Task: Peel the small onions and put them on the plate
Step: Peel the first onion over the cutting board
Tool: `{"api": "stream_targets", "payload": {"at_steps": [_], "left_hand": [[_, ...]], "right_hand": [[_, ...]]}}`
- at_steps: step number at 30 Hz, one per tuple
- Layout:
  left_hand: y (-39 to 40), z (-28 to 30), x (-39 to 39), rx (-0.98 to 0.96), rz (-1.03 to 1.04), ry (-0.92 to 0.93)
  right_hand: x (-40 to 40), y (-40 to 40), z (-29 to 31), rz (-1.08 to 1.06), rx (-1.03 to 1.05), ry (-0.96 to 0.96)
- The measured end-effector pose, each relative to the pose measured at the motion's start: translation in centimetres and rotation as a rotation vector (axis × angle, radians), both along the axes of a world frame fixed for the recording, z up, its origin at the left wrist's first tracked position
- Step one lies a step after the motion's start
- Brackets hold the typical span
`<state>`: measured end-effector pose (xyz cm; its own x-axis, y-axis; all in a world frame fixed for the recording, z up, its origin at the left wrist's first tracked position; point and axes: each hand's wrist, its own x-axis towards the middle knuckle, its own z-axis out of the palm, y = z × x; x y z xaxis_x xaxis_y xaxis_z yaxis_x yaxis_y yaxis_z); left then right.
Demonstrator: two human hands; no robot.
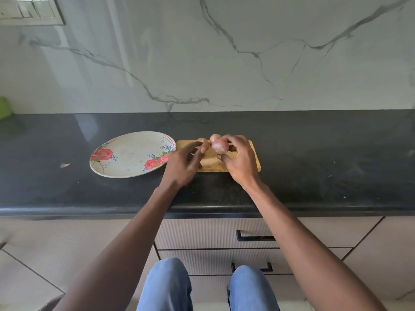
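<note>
Now right hand (241,159) grip pinches onion (219,143); left hand (183,163) seemingly free.

The bench (314,153) lies bare right of the wooden cutting board (254,163) and along its near edge. Left of the board, the flowered plate (125,158) sits almost touching it, leaving no gap between. A peel scrap (65,165) lies left of the plate.

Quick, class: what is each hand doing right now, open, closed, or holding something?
Left hand: open, fingers relaxed, reaching over the cutting board, holding nothing.
Right hand: holding a small onion between fingers and thumb.
</note>
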<state>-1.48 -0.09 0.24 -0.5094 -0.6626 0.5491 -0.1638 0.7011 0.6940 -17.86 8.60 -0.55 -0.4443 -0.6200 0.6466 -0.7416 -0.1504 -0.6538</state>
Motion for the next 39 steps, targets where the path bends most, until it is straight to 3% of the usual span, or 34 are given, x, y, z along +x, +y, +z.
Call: {"api": "stream_targets", "payload": {"at_steps": [4, 11, 15, 21, 32, 39], "left_hand": [[-0.7, 0.0, 0.5, 0.314, -0.118, 0.126], [-1.0, -0.1, 0.1, 0.369, -0.252, 0.032], [-1.9, -0.4, 0.1, 0.370, -0.196, 0.036], [-1.7, 0.0, 0.3, 0.229, -0.257, -0.045], [-1.7, -0.4, 0.2, 0.314, -0.274, -0.049], [-1.8, -0.5, 0.2, 0.329, -0.265, -0.046]], "right_hand": [[0.8, -0.1, -0.4, 0.066, -0.044, 0.150], [1.1, -0.6, -1.1, 0.125, 0.047, 0.258], [1.1, -0.7, -0.5, 0.091, 0.004, 0.142], [1.3, -0.3, 0.4, 0.140, 0.156, -0.075], [2.0, 0.2, 1.0, 0.146, 0.074, -0.414], [3.4, -0.6, 0.5, -0.045, 0.036, -0.260]]}}
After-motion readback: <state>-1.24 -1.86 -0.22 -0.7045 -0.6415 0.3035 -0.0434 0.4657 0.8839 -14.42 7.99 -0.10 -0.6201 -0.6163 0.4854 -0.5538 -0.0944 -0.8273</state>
